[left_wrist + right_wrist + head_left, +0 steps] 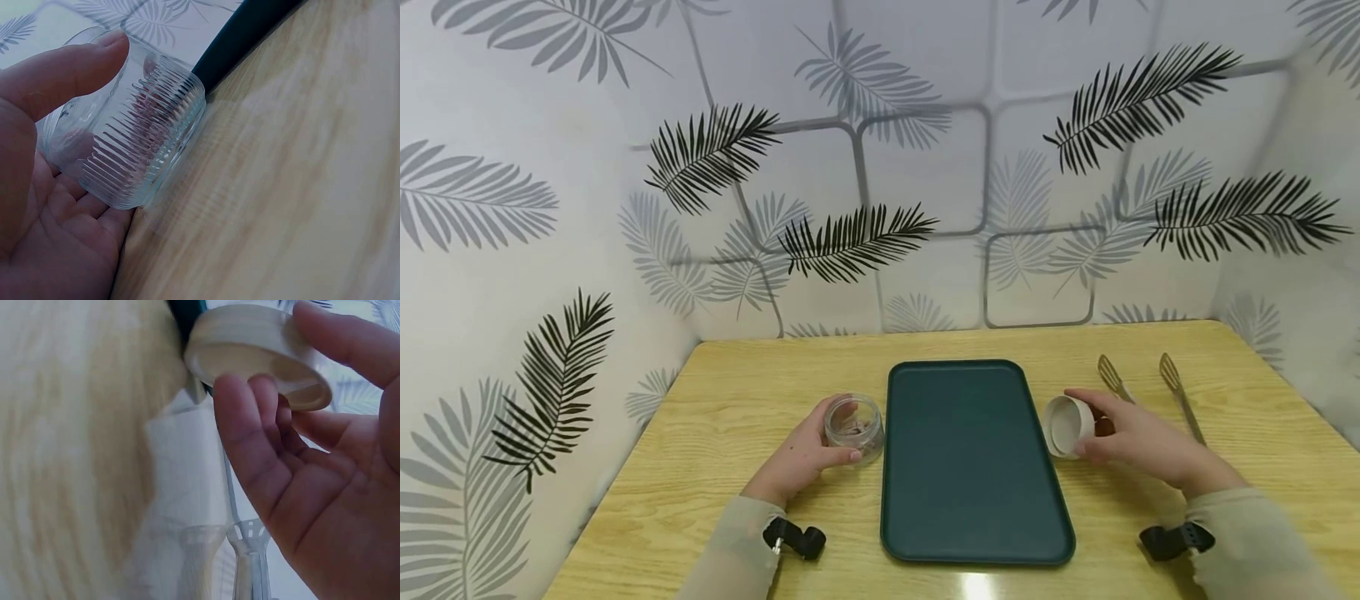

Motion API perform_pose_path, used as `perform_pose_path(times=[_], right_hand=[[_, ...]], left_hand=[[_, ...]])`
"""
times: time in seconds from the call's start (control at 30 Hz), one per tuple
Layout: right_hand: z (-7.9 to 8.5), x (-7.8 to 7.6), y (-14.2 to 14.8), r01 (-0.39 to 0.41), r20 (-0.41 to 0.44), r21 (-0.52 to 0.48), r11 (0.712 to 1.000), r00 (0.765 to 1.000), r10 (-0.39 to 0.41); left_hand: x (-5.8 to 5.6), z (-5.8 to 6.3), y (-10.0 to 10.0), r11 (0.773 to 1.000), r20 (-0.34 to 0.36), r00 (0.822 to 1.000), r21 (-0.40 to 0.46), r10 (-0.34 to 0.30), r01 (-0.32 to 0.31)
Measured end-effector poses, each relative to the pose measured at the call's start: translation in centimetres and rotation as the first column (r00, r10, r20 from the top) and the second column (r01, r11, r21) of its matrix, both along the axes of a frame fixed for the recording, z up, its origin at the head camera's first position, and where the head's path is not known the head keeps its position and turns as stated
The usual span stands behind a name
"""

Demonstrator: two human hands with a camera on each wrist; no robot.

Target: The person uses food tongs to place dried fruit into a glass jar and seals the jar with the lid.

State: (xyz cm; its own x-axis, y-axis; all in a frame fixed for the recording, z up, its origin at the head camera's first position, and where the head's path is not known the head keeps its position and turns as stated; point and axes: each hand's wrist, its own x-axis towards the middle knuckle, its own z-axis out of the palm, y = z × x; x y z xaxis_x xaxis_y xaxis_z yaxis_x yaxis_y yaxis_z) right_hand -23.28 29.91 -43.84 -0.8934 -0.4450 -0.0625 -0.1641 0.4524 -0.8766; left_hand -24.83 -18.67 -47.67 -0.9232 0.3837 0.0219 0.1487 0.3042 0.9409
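My left hand (805, 458) holds a clear glass jar (867, 437) on the table, just left of the dark green tray (973, 467). In the left wrist view the ribbed jar (147, 119) has my thumb against its near side and fingers around the other. Small brownish-pink bits show blurred through the glass. Right of the tray, my right hand (1138, 442) grips a shallow, cream-coloured round piece (1066, 427), like a lid or small dish, tilted with its hollow side toward the head camera. In the right wrist view the cream piece (250, 328) sits between thumb and fingers.
Behind and beside my right hand lie metal utensils with slotted heads, perhaps tongs (1182, 396), partly hidden by the hand. The light wooden table (760, 375) meets a leaf-patterned wall covering (925, 292) at the back and left.
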Motion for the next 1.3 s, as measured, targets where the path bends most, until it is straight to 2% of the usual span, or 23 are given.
perform_pose_path(times=[0.17,0.37,0.47,0.57,0.73,0.83,1.1,1.23,1.3], right_hand=[[-0.3,0.1,-0.7,-0.001,-0.052,0.002,1.0,0.999,0.001],[0.2,0.4,-1.5,0.054,-0.194,0.044,0.998,0.98,-0.045],[0.9,0.6,-2.3,0.075,-0.2,0.027,0.997,0.977,-0.068],[1.6,0.8,-3.5,0.059,-0.191,0.005,0.998,0.98,-0.057],[2.7,0.7,-6.8,0.009,-0.235,0.026,1.0,0.972,-0.003],[3.3,0.3,-9.3,-0.047,-0.262,0.043,0.998,0.963,0.057],[3.6,-0.4,-16.2,-0.16,-0.233,0.017,0.987,0.959,0.16],[3.5,-0.8,-19.3,-0.188,-0.24,0.038,0.982,0.952,0.191],[3.4,-1.0,-20.5,-0.187,-0.265,0.079,0.979,0.943,0.202]], left_hand=[[0.0,0.1,0.0,1.0,0.006,1.0,0.009,-0.005,0.005],[-0.1,0.1,0.1,1.0,0.008,1.0,0.014,-0.011,0.011],[-0.1,0.1,0.1,1.0,0.007,1.0,0.014,-0.013,0.013],[-0.1,0.1,0.2,1.0,0.005,1.0,0.016,-0.02,0.02],[-0.1,0.1,0.1,0.999,-0.018,0.999,-0.007,-0.046,0.046],[0.0,0.1,0.1,0.998,-0.029,0.998,-0.024,-0.054,0.053],[0.5,0.4,-0.1,0.999,-0.028,0.999,-0.02,-0.033,0.033],[0.6,0.6,0.1,1.0,-0.026,0.999,0.018,-0.022,0.023],[0.6,0.7,0.3,0.998,-0.018,0.999,0.059,-0.029,0.03]])
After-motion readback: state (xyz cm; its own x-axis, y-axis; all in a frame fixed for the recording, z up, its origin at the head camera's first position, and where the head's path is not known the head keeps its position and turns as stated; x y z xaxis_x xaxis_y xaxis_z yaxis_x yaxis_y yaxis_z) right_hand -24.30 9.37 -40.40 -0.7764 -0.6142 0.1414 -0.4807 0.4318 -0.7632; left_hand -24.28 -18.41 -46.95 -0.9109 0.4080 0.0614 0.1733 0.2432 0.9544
